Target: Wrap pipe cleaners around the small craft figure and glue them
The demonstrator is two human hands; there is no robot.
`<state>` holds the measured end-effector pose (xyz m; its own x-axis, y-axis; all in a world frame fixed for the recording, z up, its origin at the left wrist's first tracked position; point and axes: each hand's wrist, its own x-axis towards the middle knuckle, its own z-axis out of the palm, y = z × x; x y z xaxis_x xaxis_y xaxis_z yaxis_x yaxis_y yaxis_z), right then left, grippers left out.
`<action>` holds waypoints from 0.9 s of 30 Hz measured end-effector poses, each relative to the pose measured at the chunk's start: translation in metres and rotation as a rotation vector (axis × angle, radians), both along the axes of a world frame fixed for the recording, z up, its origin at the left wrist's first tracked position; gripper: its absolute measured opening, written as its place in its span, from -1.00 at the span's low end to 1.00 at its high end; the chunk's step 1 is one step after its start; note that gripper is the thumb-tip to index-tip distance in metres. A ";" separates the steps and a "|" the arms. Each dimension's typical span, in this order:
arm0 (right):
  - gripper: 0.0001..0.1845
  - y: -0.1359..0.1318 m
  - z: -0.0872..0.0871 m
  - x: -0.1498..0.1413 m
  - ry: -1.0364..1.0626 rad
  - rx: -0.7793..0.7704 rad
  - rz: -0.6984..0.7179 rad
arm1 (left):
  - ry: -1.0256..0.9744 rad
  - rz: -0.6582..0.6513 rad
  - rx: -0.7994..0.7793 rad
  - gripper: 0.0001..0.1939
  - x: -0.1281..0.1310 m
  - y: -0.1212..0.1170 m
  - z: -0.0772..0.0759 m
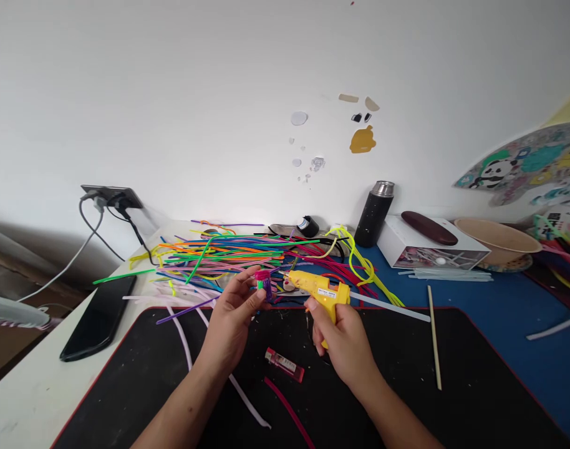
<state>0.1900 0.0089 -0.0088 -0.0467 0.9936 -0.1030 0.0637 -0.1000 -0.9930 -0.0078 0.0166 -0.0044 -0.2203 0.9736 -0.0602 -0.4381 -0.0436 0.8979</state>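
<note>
Between the thumb and fingers of my left hand [236,315] is a small piece of bent pipe cleaners [264,284], pink on top with green and purple below. My right hand [341,337] is wrapped round the handle of a yellow hot glue gun [315,285], its nozzle pointing left at the small piece, a little apart from it. A long translucent glue stick [392,305] sticks out of the gun's back. Below the hands, a pink lighter [284,365] and a pink pipe cleaner [289,411] lie on the black mat [173,399].
A heap of coloured pipe cleaners [229,249] spreads behind the hands. A black phone [100,318] lies at left. A wooden stick [434,340], black thermos [375,215], white drawer box [420,246] and beige bowl [497,240] are at right. Plugged cables [138,234] hang by the wall.
</note>
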 end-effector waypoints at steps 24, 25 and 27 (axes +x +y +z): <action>-0.34 -0.017 -0.001 0.056 0.227 -0.183 -0.289 | -0.088 -0.077 0.037 -0.44 0.004 -0.003 0.003; -0.32 -0.020 -0.002 0.057 0.210 -0.221 -0.277 | -0.086 -0.082 0.035 -0.43 0.004 -0.003 0.003; -0.28 -0.023 -0.003 0.056 0.181 -0.287 -0.239 | -0.079 -0.090 0.036 -0.41 0.004 -0.003 0.003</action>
